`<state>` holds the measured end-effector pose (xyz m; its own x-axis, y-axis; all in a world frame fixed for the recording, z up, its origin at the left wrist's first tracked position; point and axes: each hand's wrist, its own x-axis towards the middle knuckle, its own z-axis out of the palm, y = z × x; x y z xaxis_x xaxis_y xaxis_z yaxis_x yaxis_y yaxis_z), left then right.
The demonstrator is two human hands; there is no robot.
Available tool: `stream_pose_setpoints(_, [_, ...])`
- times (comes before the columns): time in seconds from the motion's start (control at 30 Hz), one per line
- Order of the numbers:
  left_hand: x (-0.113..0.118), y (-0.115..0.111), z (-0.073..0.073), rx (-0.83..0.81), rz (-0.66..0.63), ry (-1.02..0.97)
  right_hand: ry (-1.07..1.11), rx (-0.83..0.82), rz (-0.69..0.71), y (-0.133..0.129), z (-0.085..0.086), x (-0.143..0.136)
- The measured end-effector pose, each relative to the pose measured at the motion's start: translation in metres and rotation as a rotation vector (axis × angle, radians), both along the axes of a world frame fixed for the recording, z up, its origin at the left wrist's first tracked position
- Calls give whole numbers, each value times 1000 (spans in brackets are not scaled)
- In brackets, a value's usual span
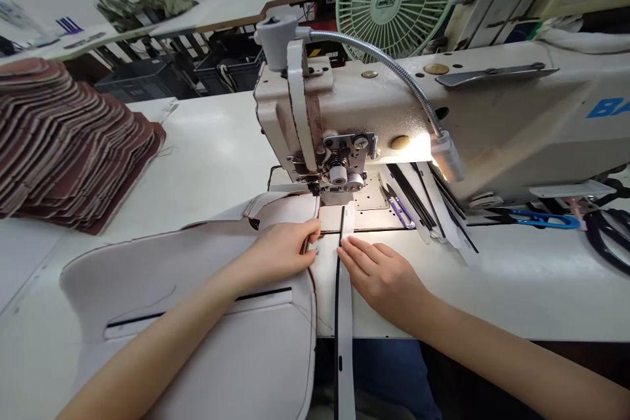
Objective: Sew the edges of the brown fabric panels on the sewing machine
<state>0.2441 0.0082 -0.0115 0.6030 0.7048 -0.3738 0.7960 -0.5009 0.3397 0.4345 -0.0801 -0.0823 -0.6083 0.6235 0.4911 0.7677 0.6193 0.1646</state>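
A large pale panel with a dark edge (236,361) lies to the left, its right edge running up to the needle area of the sewing machine (339,170). My left hand (283,249) is closed on that edge just below the presser foot. A long white strip with a black border (346,315) runs from near the machine plate down over the table's front edge. My right hand (378,272) has its fingers pressed together on the strip's upper part, holding it beside the panel. A narrow gap separates strip and panel.
A stack of reddish-brown pieces (73,144) stands at the left. Purple snips (398,207), more strips (433,200) and blue-handled scissors (541,218) lie right of the needle. A green fan (394,3) and a flexible lamp (447,156) are above; dark crates (142,79) sit behind.
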Motion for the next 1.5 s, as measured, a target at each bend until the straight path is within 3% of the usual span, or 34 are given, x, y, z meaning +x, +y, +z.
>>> stream_pose_setpoints(0.07, [-7,1,4,-29,99,-43,-50,-6,15,-1,1,-5])
stream_pose_setpoints(0.13, [-10,3,9,42,148,0,-93,-16,45,0,3,-13])
stream_pose_setpoints(0.27, [-12,10,14,184,-8,-54,-113,-14,121,12,3,-36])
stream_pose_setpoints(0.37, [-17,18,10,144,-28,-250,-101,3,149,24,1,-48])
stream_pose_setpoints(0.47, [-22,25,5,23,-31,-303,-81,7,142,32,-1,-51])
stream_pose_setpoints(0.6, [-24,27,5,-99,2,-292,-53,5,124,30,-4,-51])
stream_pose_setpoints(0.77, [-26,26,6,-91,69,-303,-3,16,125,26,-4,-54])
stream_pose_setpoints(0.97, [-22,20,1,5,-31,-205,37,41,95,26,2,-53])
stream_pose_setpoints(1.5, [-7,10,4,85,-84,-47,61,28,99,22,4,-54])
